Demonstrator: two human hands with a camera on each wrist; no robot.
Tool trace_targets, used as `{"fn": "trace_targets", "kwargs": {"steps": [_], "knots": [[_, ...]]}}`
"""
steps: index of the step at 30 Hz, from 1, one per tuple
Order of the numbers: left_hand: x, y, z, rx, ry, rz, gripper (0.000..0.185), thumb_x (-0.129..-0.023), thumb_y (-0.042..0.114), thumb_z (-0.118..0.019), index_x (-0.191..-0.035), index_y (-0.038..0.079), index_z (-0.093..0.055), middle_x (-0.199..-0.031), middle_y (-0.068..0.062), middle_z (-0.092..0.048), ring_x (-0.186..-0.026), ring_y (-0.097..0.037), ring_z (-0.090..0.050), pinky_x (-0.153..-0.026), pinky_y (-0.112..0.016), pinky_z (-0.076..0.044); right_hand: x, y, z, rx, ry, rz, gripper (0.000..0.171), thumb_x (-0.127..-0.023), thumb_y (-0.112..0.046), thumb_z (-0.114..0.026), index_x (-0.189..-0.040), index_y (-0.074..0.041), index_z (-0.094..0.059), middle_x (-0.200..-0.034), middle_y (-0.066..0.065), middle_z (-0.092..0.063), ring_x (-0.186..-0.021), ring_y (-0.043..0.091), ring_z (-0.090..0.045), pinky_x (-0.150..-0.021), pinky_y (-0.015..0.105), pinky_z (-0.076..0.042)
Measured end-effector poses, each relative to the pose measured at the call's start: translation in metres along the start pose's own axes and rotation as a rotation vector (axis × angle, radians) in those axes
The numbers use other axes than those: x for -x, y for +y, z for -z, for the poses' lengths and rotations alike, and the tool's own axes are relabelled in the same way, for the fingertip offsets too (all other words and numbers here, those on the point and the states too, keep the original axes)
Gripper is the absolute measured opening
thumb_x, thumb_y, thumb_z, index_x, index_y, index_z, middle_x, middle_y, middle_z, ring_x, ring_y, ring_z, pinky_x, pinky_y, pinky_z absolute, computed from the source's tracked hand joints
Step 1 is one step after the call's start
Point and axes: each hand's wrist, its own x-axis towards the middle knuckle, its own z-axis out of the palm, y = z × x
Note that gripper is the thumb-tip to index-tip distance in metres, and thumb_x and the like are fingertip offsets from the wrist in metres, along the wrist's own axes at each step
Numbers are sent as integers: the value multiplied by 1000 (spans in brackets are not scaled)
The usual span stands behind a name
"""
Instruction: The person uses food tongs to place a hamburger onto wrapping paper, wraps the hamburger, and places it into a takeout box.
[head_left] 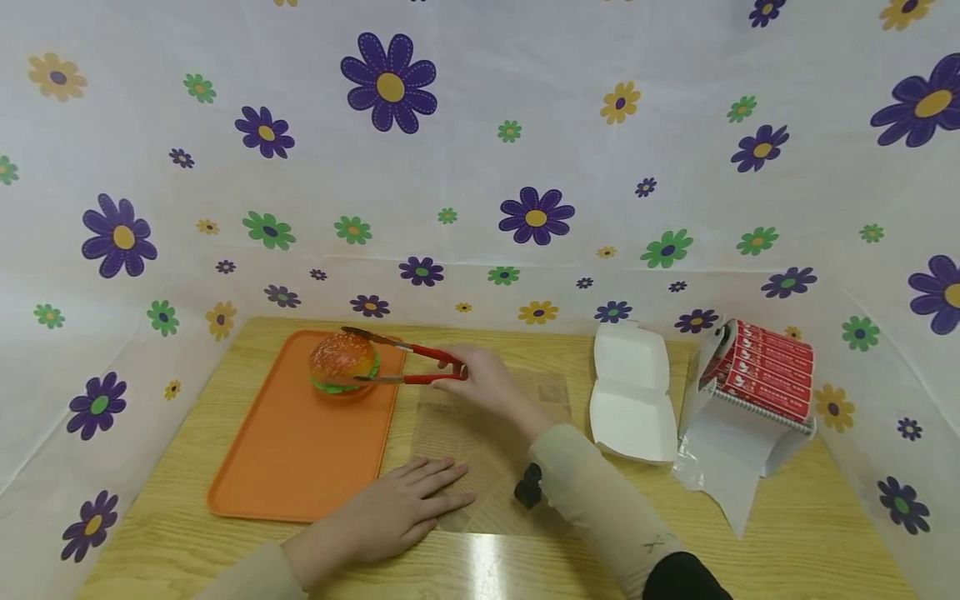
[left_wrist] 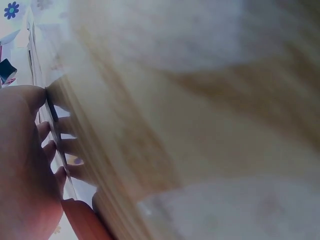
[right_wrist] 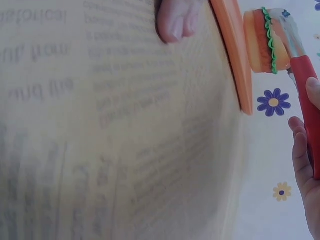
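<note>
In the head view my right hand [head_left: 480, 379] grips a pair of tongs [head_left: 431, 353] by the red handles. The spread tong arms reach left, one on each side of a toy hamburger [head_left: 341, 360] with a sesame bun and green lettuce edge. That burger is at the far end of an orange tray [head_left: 300, 450]. My left hand [head_left: 397, 504] rests palm down, fingers straight, on a sheet of printed brown paper [head_left: 487, 475]. In the right wrist view the burger [right_wrist: 260, 40] shows beside the tongs [right_wrist: 307, 100], and fingertips [right_wrist: 175, 30] lie on the paper.
An unfolded white takeaway box [head_left: 633, 392] lies right of the paper. Further right stands a holder [head_left: 772, 371] of red printed packets beside a spiral-bound pad, with a white sheet below. A flower-patterned white cloth [head_left: 480, 167] walls the wooden table [head_left: 165, 533] at back and sides.
</note>
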Motion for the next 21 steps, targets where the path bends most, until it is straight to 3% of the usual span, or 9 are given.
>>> {"fn": "trace_targets", "kwargs": {"steps": [4,12,17,21], "knots": [[0,0,0,-11,15,-9,50,-112,36,-49,-162,33,-45,-171,-4,-42,-155,-26,-44,-123,-48,-46,3,4,7,29,5,-14,46,-96,-26,-81,-137,-11,-70,-97,4,-75,-78,16,-58,-65,19,-49],[0,0,-3,-14,32,-3,49,-114,38,-43,-163,33,-44,-171,-3,-42,-155,-26,-45,-123,-48,-45,14,8,24,55,24,-19,44,-95,-26,-82,-134,-9,-72,-92,5,-72,-78,17,-57,-66,21,-47],[0,0,-2,-11,23,-1,49,-114,37,-44,-163,33,-44,-171,-4,-41,-156,-26,-44,-124,-48,-45,24,10,34,51,35,-13,48,-95,-26,-81,-139,-9,-69,-99,9,-74,-80,17,-57,-67,22,-49],[0,-1,-7,0,41,-3,49,-114,38,-43,-163,33,-43,-172,-4,-40,-156,-26,-43,-124,-48,-45,32,14,41,62,54,-26,48,-95,-26,-81,-138,-8,-70,-92,7,-72,-76,16,-56,-63,22,-48]]}}
